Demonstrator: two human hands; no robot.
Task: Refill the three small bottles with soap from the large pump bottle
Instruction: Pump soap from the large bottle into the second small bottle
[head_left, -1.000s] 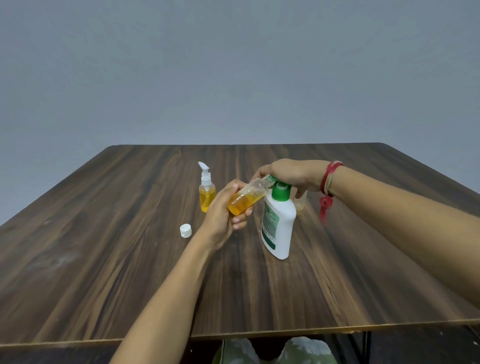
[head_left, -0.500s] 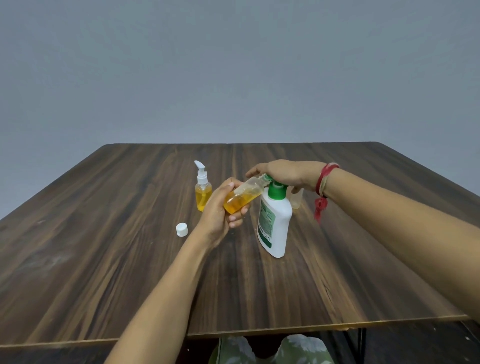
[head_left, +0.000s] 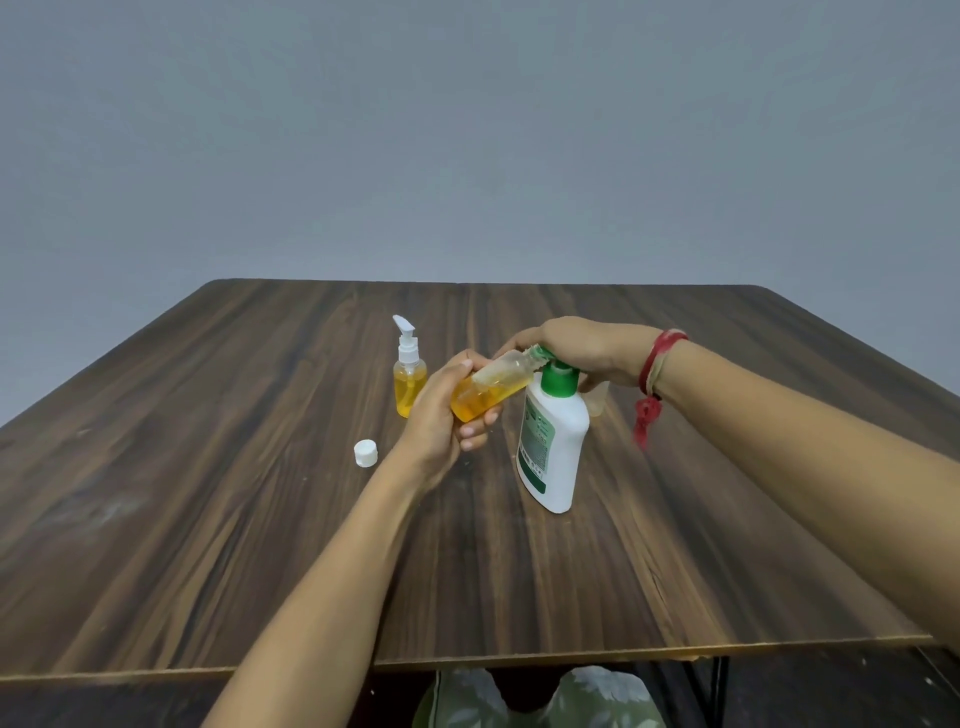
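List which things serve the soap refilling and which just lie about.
Job: green-collared white plastic pump bottle; tilted clear bottle of orange soap; standing clear pump bottle; half-hidden clear bottle; round white cap; left hand; right hand.
Just there: red thread wristband; brown wooden table.

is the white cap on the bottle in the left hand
No, the white cap lies on the table, apart from the tilted bottle the left hand holds.
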